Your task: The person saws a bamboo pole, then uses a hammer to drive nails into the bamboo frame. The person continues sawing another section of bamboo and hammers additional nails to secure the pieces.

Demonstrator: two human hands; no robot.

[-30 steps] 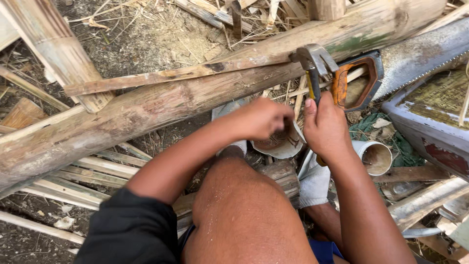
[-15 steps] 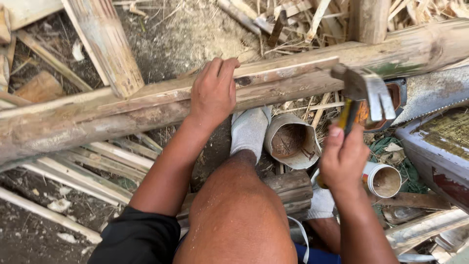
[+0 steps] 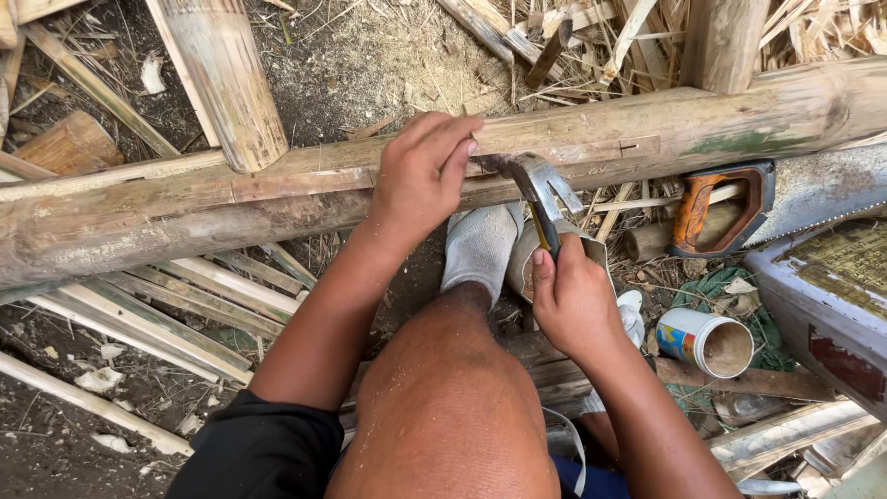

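Where hands (image 3: 420,176) work, bare dirt ground (image 3: 370,65), scattered bamboo offcuts (image 3: 157,314)

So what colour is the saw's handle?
Orange with a dark frame, on the saw handle; the head view, the only one, shows it.

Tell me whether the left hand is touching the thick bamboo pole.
Touching. The head view shows the left hand laid on the bamboo pole, fingers curled over its top, no gap.

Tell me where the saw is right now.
The saw lies on the ground at right, just below the bamboo pole, right of the hammer.
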